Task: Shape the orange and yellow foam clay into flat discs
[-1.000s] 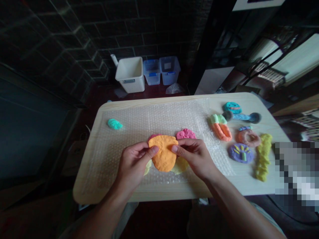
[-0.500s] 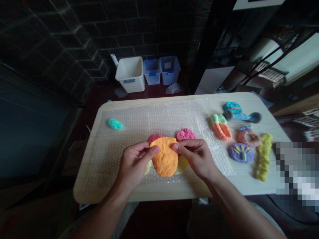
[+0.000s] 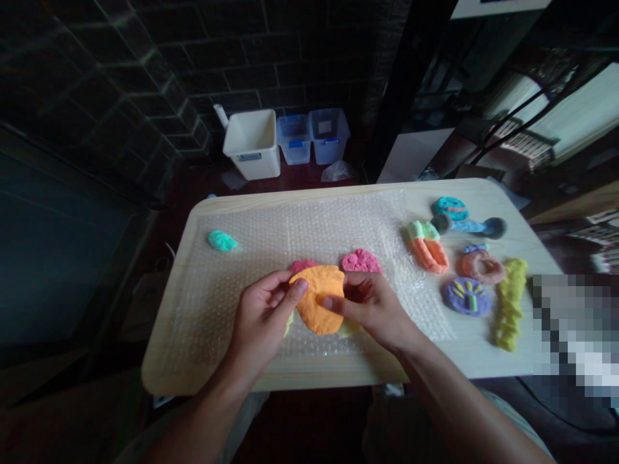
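Pale wood is shown along the edges of the counter, whose left and middle are covered by bubble wrap. Above the wrap, an orange slab is held between the two hands, its face turned towards the wearer. Its upper left edge is pinched by the left hand, with the thumb laid on the front. Its right side is gripped by the right hand, whose thumb is pressed flat across the face; the fingers behind are mostly hidden.

At the counter's right end are set a yellow strip, a purple disc, a dumbbell shape and a brownish ring. Beyond the slab, two pink lumps are seen, the left one partly covered. Yellow pieces are half hidden by the slab and hands. Well apart, at the left, a small teal piece is placed on the wrap.
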`<state>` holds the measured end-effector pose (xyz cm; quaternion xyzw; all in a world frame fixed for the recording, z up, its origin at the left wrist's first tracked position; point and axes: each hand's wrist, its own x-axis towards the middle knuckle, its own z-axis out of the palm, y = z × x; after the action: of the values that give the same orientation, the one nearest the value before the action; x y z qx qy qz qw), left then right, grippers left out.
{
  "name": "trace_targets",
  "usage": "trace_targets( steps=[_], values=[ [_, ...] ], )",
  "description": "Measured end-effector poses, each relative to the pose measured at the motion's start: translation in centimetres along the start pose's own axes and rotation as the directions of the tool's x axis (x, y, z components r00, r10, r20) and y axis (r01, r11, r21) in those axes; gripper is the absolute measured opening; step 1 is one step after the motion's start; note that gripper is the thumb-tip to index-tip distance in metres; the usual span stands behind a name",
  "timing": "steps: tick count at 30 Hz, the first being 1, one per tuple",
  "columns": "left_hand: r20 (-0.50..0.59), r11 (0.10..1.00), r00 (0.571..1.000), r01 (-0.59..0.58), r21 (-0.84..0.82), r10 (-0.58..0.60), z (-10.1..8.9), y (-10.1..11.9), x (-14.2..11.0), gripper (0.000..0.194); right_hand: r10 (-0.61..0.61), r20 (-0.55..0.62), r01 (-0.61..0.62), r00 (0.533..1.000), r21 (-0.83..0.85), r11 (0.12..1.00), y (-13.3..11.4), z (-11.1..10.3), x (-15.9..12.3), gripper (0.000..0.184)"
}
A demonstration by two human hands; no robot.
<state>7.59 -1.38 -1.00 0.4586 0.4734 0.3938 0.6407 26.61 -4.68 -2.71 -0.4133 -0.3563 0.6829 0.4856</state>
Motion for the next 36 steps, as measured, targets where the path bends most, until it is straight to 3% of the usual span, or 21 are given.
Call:
trace_targets(
  steps=[5, 8, 13, 18, 26, 36],
  values=[
    [0.177, 0.991, 0.977, 0.126, -0.043, -0.117, 0.26, 0.04, -0.08, 0.042, -0.027, -0.058, 0.027, 0.998, 0.0, 1.0, 0.16, -0.16, -0.07, 0.03],
    [0.22, 0.986, 0.963, 0.164, -0.015, -0.156, 0.38, 0.08, -0.19, 0.035, -0.032, -0.071, 0.033, 0.997, 0.016, 0.999, 0.22, -0.09, -0.12, 0.029],
    [0.207, 0.994, 0.973, 0.111, -0.023, -0.104, 0.46, -0.08, -0.26, 0.034, -0.052, -0.025, 0.053, 0.998, 0.027, 0.998, 0.35, 0.27, -0.09, 0.029],
    [0.177, 0.995, 0.981, 0.061, 0.083, -0.075, 0.08, -0.33, -0.35, 0.031, -0.043, 0.022, 0.042, 0.999, 0.018, 0.999, 0.5, 0.4, -0.09, 0.027],
    [0.179, 0.996, 0.98, 0.085, 0.002, -0.084, 0.59, -0.3, -0.53, 0.039, -0.052, -0.005, 0.052, 0.999, 0.042, 0.998, 0.68, 0.41, -0.22, 0.026],
    [0.134, 0.991, 0.986, 0.082, 0.103, -0.095, -0.19, -0.11, -0.28, 0.027, -0.065, -0.016, 0.065, 0.998, -0.009, 0.998, 0.48, 0.14, -0.32, 0.027]
  ],
)
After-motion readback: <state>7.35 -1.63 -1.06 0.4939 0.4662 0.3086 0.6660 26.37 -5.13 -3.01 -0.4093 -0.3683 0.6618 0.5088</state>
